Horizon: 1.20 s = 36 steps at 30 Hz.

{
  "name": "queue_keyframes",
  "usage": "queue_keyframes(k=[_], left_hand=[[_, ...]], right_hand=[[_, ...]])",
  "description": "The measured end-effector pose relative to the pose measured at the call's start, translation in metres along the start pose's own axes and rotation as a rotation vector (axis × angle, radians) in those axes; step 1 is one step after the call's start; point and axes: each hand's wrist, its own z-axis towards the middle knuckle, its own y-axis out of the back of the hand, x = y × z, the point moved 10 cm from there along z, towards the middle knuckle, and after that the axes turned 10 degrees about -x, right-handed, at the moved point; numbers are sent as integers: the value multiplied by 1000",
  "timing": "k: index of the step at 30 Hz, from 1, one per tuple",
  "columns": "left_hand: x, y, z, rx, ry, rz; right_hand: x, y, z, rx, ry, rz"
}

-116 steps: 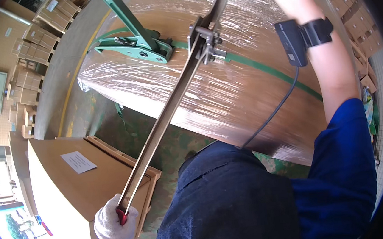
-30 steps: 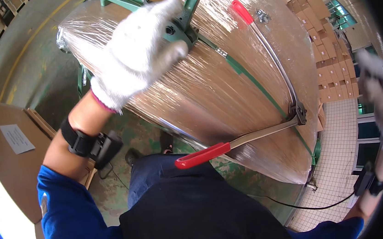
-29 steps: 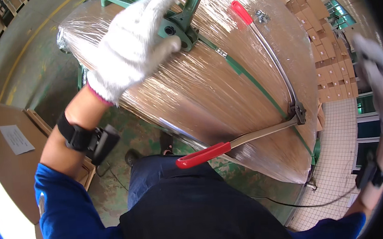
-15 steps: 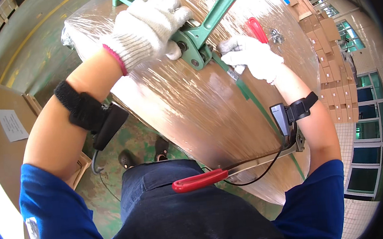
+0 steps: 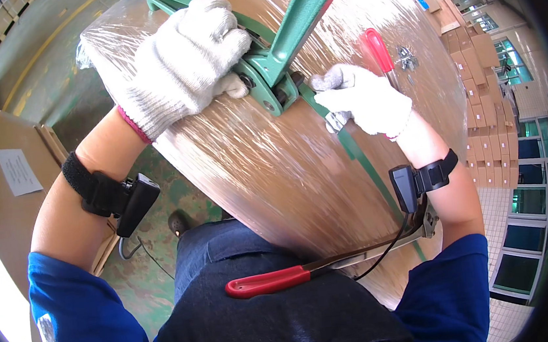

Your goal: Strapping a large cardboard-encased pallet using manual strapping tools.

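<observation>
Head view shows the green strap (image 5: 351, 150) running over a big wrapped bundle (image 5: 274, 171), threaded into the green tensioner (image 5: 272, 79). Half a second ago the right hand (image 5: 363, 100) was just arriving; now it pinches the strap beside the tool, while the left hand (image 5: 178, 61) stays clamped on the tool's base. A red-handled tool (image 5: 284, 279) lies at the bundle's near edge. Below is green floor (image 5: 155, 242); stacked boxes (image 5: 478, 98) stand by windows.
</observation>
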Motion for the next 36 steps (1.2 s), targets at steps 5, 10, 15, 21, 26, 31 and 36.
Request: queue_keyframes(k=[5, 10, 15, 21, 26, 31, 36], left_hand=[[2, 2, -3, -10, 19, -16], [3, -1, -3, 8, 37, -36], [4, 0, -5, 20, 35, -27], [1, -1, -2, 5, 43, -40], [3, -1, -2, 25, 54, -24], [6, -3, -7, 3, 55, 10], [0, 1, -1, 3, 51, -5]], right_hand=[[0, 5, -6, -26, -120, -65], [30, -6, -29, 242, 237, 221], [28, -10, -10, 5, 170, -272], [10, -11, -1, 124, 84, -26], [23, -22, -2, 159, 120, -101], [38, -31, -9, -31, 211, -501], [14, -19, -1, 163, 57, -111]])
